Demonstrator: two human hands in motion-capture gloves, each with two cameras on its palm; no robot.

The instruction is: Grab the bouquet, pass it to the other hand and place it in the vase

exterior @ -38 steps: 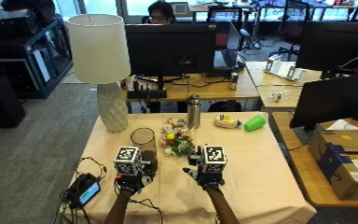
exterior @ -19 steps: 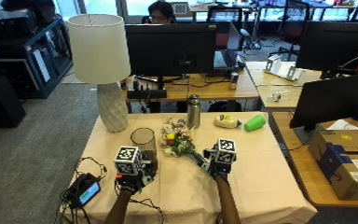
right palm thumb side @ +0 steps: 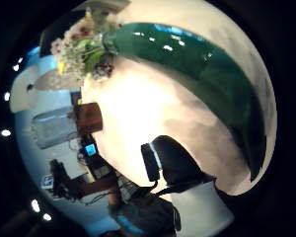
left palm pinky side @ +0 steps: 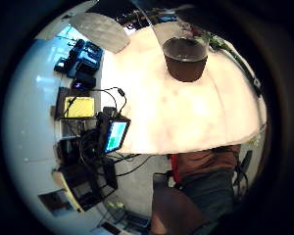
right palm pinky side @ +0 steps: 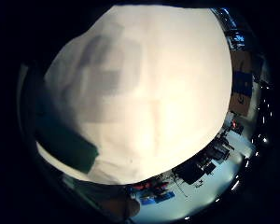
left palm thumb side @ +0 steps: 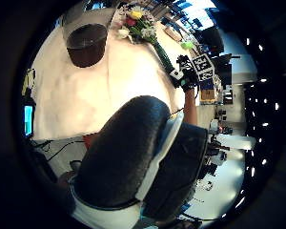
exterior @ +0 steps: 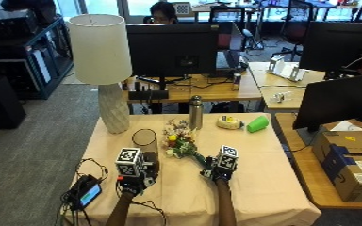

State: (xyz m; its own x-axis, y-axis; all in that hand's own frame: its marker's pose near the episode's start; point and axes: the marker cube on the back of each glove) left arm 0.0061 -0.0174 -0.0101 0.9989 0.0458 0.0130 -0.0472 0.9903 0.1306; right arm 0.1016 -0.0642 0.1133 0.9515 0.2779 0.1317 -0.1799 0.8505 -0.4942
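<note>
- Counter (exterior: 262, 174): covered with a pale cloth; it carries every item listed below
- Bouquet (exterior: 180, 141): lies on the counter near its middle, the mixed white, yellow and red blooms pointing away from the person, the green stems (exterior: 198, 158) running back toward the right hand
- Right hand (exterior: 220, 168): rests at the stem end of the bouquet; in its thumb-side palm view the green stem wrap (right palm thumb side: 207, 74) fills the frame close to the palm, with the flower heads (right palm thumb side: 81, 47) beyond. From the left thumb-side palm view the hand (left palm thumb side: 188, 76) appears closed around the stems
- Left hand (exterior: 135, 169): held above the counter just beside the vase, apart from the bouquet; whether its fingers are spread or curled cannot be told
- Vase (exterior: 145, 141): a clear glass standing upright, to the left of the bouquet; its dark lower part shows in both left palm views (left palm pinky side: 186, 56) (left palm thumb side: 87, 43)
- Lamp (exterior: 105, 70): white shade on a ribbed pale base, at the far left corner
- Metal bottle (exterior: 196, 113): upright, behind the flowers
- Green cup (exterior: 257, 124): lying on its side at the far right, near a yellow and white object (exterior: 230, 123)
- Small screen device (exterior: 86, 192): with cables, at the near left edge
</note>
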